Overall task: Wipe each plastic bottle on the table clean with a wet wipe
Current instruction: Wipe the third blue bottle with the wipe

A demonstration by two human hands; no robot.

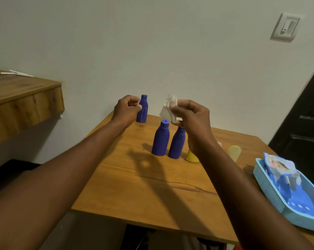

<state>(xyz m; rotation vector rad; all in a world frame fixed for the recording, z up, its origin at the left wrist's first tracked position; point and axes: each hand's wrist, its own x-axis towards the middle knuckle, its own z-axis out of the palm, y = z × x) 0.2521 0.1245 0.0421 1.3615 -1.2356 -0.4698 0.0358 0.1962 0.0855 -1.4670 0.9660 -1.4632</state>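
Three blue plastic bottles stand on the wooden table [152, 192]: one at the back [142, 110], two side by side in the middle [160, 139] [177, 143]. A yellow bottle [190, 156] and a pale yellow one [234, 152] stand to the right, partly hidden by my right forearm. My right hand [192, 121] pinches a crumpled white wet wipe [167, 110] in the air above the middle bottles. My left hand [126, 110] hovers with curled fingers just left of the back bottle and holds nothing that I can see.
A light blue plastic basket [271, 193] at the table's right edge holds a pack of wet wipes [278, 168]. A wooden shelf [24, 98] juts out at the left. The wall runs behind the table, and a dark door stands at the right.
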